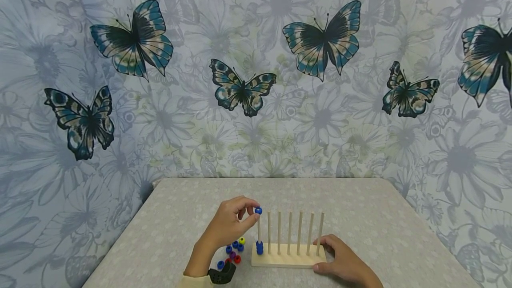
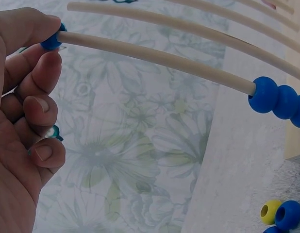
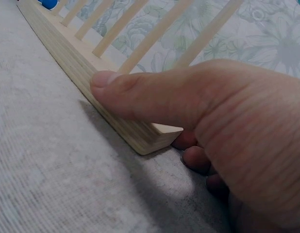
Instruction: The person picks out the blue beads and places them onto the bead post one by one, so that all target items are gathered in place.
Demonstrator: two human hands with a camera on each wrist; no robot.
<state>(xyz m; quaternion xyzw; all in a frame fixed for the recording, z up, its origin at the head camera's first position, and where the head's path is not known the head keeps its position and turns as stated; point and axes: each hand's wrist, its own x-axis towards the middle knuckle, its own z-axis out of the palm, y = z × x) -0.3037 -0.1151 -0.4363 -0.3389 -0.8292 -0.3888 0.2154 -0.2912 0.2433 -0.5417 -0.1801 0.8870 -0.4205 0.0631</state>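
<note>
A wooden peg stand (image 1: 288,256) with several upright pegs sits near the table's front edge. My left hand (image 1: 234,221) pinches a blue bead (image 1: 258,210) at the top of the leftmost peg (image 1: 259,228). The same blue bead (image 2: 52,41) shows on the peg's tip in the left wrist view, and blue beads (image 2: 278,99) sit stacked at that peg's bottom. My right hand (image 1: 340,259) grips the right end of the stand, thumb (image 3: 135,92) on the front face of the base (image 3: 77,60).
Loose beads (image 1: 234,252) in blue, yellow, red and purple lie on the grey tablecloth (image 1: 380,226) left of the stand. A floral butterfly wall (image 1: 256,79) rises behind the table. A black wrist strap (image 1: 222,274) is on my left arm.
</note>
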